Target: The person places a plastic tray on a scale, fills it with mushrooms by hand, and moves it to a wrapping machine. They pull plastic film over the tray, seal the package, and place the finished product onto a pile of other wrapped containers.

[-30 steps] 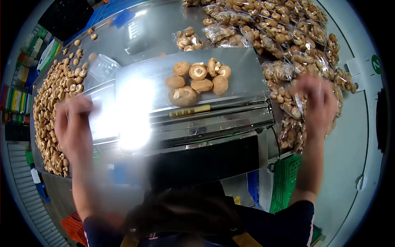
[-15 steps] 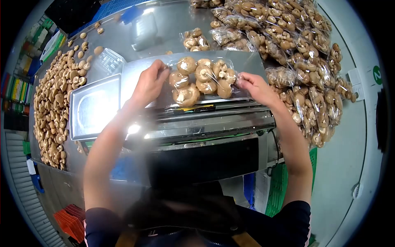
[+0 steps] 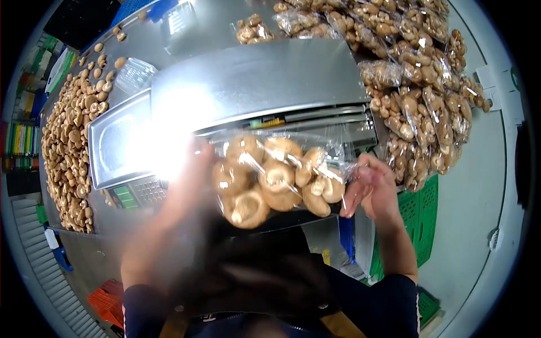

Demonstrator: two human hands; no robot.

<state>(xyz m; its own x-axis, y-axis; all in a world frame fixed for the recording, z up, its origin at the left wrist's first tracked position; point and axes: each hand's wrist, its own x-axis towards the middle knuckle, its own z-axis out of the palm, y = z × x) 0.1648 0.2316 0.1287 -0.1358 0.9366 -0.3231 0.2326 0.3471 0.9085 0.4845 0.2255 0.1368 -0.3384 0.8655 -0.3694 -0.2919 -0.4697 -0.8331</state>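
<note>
Clear film (image 3: 332, 147) holding shiitakes (image 3: 245, 208) has been lifted nearer as one, finger-clamped by the right hand (image 3: 372, 188) (left hand (image 3: 194, 169) blurred: fingers cannot be told).

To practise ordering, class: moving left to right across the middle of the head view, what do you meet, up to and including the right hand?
Loose mushrooms, tray, left hand, mushroom bag, right hand.

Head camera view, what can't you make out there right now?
In the head view:
Left hand: blurred by a hazy patch; its grip on the bag of mushrooms is unclear.
Scale display: too small to read.
Metal tray: right part washed out by glare.
Heap of bagged mushrooms: cut off by the top edge.
</note>
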